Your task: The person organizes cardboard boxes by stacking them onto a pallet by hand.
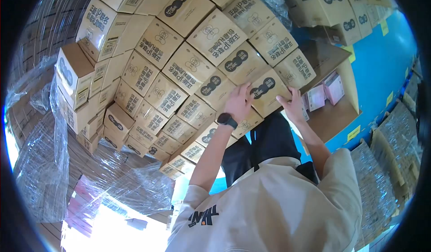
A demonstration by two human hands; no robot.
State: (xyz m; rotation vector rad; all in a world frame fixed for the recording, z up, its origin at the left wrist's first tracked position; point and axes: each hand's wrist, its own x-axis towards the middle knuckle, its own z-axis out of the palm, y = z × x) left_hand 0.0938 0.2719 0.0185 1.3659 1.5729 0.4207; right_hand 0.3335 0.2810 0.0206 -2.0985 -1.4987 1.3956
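Note:
A brown cardboard box (272, 100) with a black rounded logo lies between my two hands at the near right of a large stack. My left hand (239, 103), with a dark watch on the wrist, curls its fingers along the box's left side. On the opposite side, my right hand (292, 106) presses its thumb and fingers against the right edge. The box's underside is hidden. Right of my right hand, a larger open carton (334, 122) holds several small pink packs (333, 89).
Many similar boxes (187, 68) are stacked closely ahead and to the left. Loose clear plastic wrap (42, 171) hangs at the left. A blue surface (375, 79) with yellow stickers runs along the right, near wrapped flattened cardboard (370, 175). More boxes (330, 5) stand at the upper right.

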